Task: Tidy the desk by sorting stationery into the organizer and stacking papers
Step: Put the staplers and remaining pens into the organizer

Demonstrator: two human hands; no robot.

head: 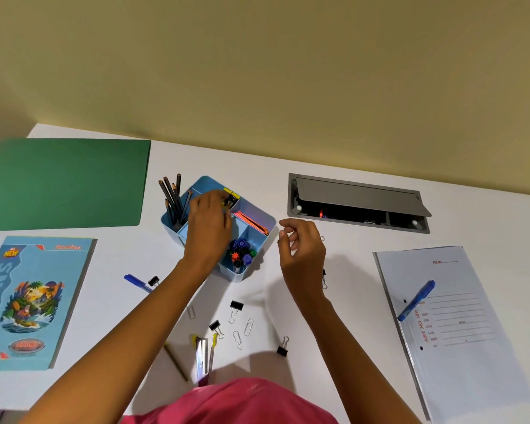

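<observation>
Over the light-blue plastic organizer [211,180] the left hand [208,229] pinches what looks like a small black binder clip [229,202]; the curled grip of the right hand [303,250] cannot be read.

Warm, even indoor light fell from above, casting soft grey shadows on the smooth white desk top [334,316]. The flat green card folder [74,185] was blurred at its far-left corner; wide-angle distortion bent the edges.
</observation>
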